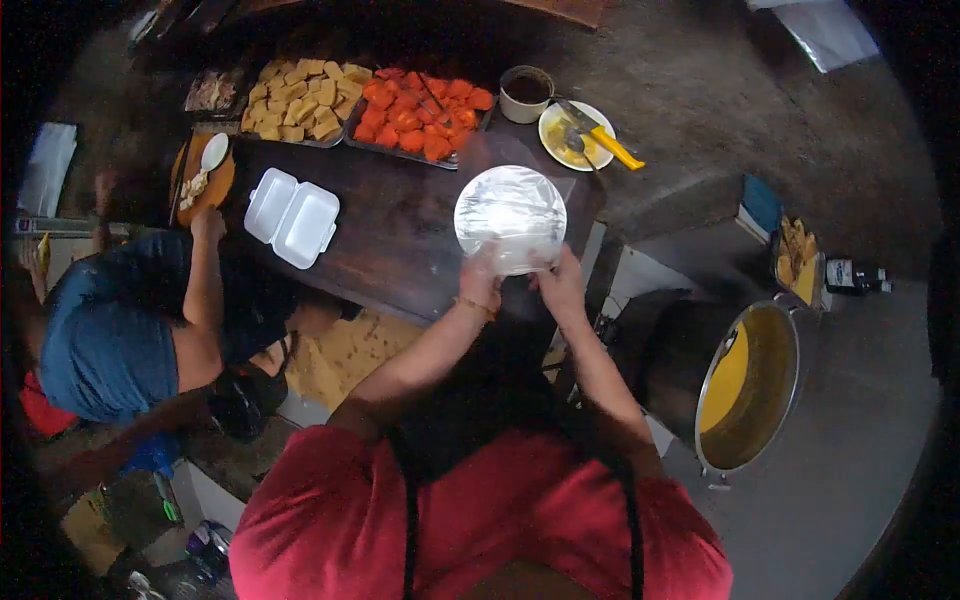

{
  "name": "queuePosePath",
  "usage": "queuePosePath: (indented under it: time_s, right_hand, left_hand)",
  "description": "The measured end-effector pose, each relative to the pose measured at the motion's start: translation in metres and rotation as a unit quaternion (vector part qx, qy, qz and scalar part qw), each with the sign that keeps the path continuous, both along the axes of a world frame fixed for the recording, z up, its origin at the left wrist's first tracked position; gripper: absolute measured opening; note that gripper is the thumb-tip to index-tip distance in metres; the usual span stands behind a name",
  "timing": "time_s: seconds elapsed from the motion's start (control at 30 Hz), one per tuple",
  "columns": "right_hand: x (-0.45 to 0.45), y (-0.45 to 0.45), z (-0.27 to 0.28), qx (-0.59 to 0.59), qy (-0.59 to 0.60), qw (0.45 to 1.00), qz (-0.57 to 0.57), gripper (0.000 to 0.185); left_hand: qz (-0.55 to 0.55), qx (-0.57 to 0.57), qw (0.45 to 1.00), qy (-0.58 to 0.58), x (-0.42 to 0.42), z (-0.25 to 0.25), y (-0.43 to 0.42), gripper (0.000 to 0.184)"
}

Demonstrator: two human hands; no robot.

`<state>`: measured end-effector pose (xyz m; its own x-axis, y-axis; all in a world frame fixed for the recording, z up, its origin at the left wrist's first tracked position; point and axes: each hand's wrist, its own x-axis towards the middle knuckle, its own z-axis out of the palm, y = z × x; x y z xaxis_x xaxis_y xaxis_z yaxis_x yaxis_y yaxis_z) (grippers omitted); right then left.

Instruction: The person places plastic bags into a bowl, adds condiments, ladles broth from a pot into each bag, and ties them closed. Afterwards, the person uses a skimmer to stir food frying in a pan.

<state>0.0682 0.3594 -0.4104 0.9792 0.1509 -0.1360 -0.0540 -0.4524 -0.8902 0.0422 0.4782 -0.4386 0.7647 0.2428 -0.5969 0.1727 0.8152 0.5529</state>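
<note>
A round white plate with shiny clear plastic over it is at the right end of the dark table, in front of me. My left hand is closed at the plate's near left edge, its fingers somewhat blurred. On the near right edge, my right hand pinches the plastic and rim. Whether the plate rests on the table or is slightly lifted, I cannot tell. To the left lies an open white foam takeout box.
Behind are trays of tofu chunks and red-orange pieces, a sauce tub and a yellow-handled knife on a plate. A large pot of yellow liquid stands right. At left, another person's hand touches a round wooden board.
</note>
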Motion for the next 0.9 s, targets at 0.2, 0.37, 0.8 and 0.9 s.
queuePosePath:
  time_s: [0.2,0.37,0.8,0.9]
  right_hand:
    - [0.023,0.021,0.057,-0.345,-0.386,0.855,-0.034,0.023]
    - [0.015,0.037,0.065,-0.205,-0.090,0.971,0.085,0.014]
    - [0.009,-0.022,0.110,-0.072,-0.121,0.989,0.052,0.040]
    - [-0.004,-0.078,0.151,-0.071,-0.287,0.955,0.020,0.039]
  left_hand:
    - [-0.075,0.023,0.995,0.064,0.022,-0.012,-0.004,0.018]
    - [-0.080,0.004,0.997,-0.011,0.027,-0.006,-0.008,0.027]
    - [-0.323,0.104,0.916,-0.214,0.064,0.033,-0.043,0.056]
    - [-0.364,-0.026,0.926,-0.094,0.078,0.067,-0.056,0.077]
